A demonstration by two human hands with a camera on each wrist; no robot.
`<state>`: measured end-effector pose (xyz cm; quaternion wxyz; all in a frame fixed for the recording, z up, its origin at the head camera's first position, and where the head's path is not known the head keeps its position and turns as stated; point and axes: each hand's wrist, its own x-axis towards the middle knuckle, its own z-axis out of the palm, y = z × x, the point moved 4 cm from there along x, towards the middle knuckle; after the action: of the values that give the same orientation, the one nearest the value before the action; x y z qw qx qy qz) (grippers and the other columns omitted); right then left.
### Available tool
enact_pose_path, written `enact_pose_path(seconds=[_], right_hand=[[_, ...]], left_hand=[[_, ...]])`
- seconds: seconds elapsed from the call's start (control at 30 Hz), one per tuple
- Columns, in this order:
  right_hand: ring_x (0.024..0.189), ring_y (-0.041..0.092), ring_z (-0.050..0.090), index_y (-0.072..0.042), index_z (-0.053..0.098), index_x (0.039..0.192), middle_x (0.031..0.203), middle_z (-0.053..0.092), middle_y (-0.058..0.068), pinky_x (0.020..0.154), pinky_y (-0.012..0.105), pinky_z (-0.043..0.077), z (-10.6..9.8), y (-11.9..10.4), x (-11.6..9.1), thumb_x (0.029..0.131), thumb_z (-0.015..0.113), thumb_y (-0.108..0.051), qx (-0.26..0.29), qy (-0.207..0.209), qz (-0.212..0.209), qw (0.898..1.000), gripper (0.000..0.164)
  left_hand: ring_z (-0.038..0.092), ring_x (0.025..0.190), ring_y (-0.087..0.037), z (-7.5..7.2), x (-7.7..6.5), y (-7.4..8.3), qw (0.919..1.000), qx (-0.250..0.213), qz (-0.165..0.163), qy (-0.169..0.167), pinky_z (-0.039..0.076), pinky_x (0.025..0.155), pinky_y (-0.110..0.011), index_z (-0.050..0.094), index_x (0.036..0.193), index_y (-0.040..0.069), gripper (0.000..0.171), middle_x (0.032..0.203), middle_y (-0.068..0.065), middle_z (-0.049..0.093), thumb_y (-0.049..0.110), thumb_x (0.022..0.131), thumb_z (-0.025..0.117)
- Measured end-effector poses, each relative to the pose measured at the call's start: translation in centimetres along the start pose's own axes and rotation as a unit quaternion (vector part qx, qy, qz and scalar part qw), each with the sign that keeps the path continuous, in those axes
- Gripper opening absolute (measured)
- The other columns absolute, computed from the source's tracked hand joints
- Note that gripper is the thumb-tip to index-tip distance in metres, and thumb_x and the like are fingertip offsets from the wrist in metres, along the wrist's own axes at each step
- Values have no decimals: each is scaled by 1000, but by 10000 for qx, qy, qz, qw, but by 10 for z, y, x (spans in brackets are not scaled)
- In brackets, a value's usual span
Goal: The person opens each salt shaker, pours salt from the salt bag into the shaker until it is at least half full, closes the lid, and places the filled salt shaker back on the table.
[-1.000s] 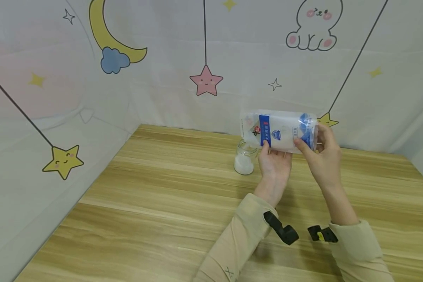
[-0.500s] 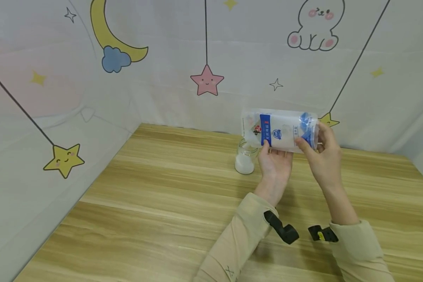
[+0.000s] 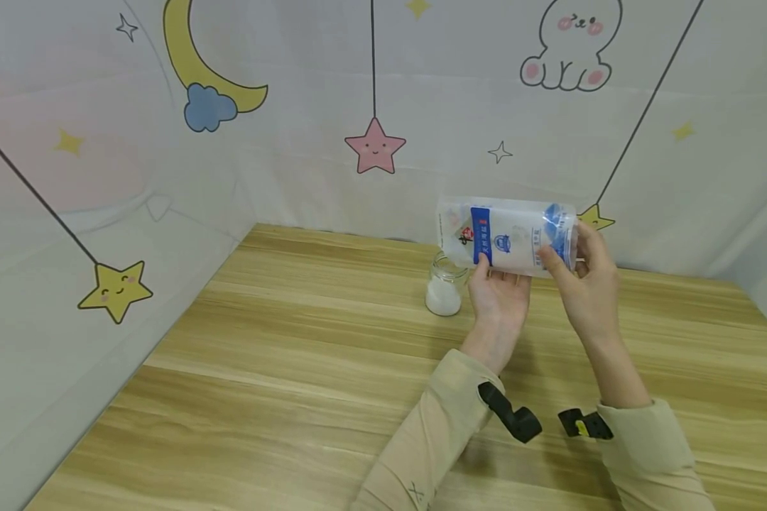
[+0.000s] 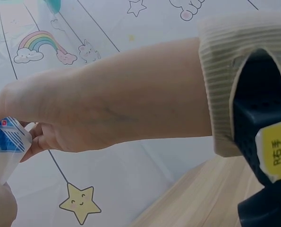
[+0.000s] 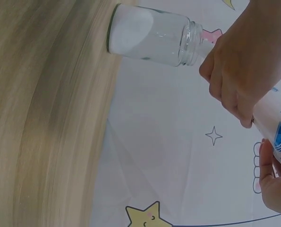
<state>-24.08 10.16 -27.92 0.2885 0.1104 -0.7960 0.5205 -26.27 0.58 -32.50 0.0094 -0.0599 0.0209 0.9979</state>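
A clear plastic salt bag with blue and white print lies sideways in the air, its left end over the mouth of a glass jar. White grains fill the jar's lower part. My left hand holds the bag from below, thumb on its front, and the right wrist view shows that hand's fingers curled at the bag's neck beside the jar's rim. At the bag's right end my right hand grips it, thumb on the front and fingers behind. Where the bag's opening meets the jar is partly hidden.
The jar stands upright on a wood-grain table, near its back edge. Behind hangs a white cloth printed with stars and a moon. Black camera mounts sit on both sleeve cuffs.
My right thumb has slid slightly to the right on the bag's front. The bag, jar and left hand stay nearly where they were.
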Motion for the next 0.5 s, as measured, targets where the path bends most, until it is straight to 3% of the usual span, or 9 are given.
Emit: enact_pose_path(seconds=[0.5], right_hand=[[83,2,51,-10,55,131,99,57,-23,63,11,41,-1,-3,-3,90,66,-10,-188,177,-249,9994,42]], left_hand=[[50,130,-22,-2,-3,1,9997,230,-57,-47,40,112,-35,42,135,4,42,134,-10,55,32,104,33]])
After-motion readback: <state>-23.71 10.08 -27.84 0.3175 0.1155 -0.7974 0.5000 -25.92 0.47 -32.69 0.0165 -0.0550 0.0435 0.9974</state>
